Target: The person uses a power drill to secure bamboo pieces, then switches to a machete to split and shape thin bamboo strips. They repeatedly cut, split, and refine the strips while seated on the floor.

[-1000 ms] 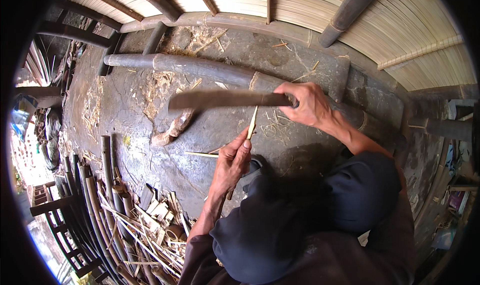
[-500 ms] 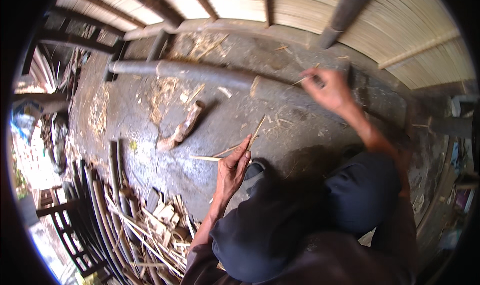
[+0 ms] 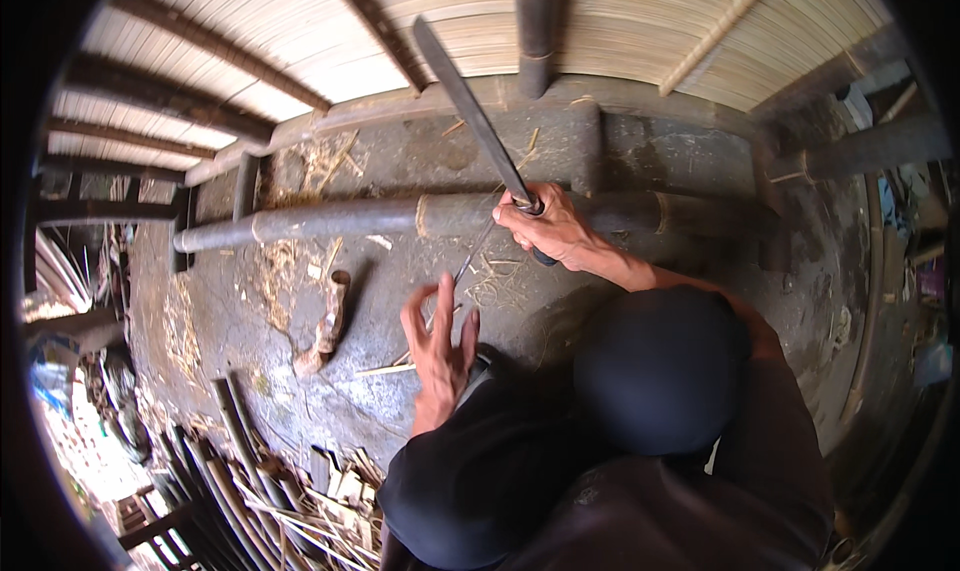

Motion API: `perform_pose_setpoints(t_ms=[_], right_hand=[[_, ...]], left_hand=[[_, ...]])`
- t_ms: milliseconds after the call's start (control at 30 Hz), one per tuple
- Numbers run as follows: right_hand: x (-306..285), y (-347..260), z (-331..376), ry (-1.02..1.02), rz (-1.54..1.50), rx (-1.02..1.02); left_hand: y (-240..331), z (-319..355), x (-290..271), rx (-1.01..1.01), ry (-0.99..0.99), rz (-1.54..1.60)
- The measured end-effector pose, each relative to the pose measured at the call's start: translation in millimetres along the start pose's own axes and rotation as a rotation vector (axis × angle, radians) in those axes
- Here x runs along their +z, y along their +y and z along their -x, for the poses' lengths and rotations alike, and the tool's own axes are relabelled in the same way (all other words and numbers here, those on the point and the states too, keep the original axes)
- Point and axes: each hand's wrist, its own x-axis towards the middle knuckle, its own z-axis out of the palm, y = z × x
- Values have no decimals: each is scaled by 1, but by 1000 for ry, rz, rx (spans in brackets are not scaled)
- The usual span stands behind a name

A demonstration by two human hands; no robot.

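Observation:
My right hand (image 3: 553,233) is closed around the handle of a machete (image 3: 470,111). Its long dark blade points up and away to the left, over the thick bamboo pole (image 3: 340,221) that lies across the floor. Lower and to the left, my left hand (image 3: 435,349) has its fingers spread and curved, in front of my knee. A thin dark strip (image 3: 472,255) shows between the two hands; I cannot tell whether either hand touches it. Pale slivers (image 3: 388,369) lie on the floor beside my left hand.
A short crooked piece of wood (image 3: 330,316) lies left of my left hand. Poles and split sticks (image 3: 320,516) are heaped at the lower left. Shavings (image 3: 180,326) litter the concrete floor (image 3: 225,301). A slatted bamboo panel (image 3: 620,31) with dark posts spans the far side.
My right hand has moved left and now grips the machete, which was not visible in it before. The left hand has let go of a pale strip and spread its fingers. The view has shifted right.

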Motion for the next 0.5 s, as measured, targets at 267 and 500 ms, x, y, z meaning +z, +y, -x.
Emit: perform_pose_setpoints(t_ms=[267,500], right_hand=[[-39,21,27,305,-367,20],[-80,21,58,444,-447,58]], left_hand=[[9,-9,63,-719,184,1321],[25,-152,60,-318,194,1167]])
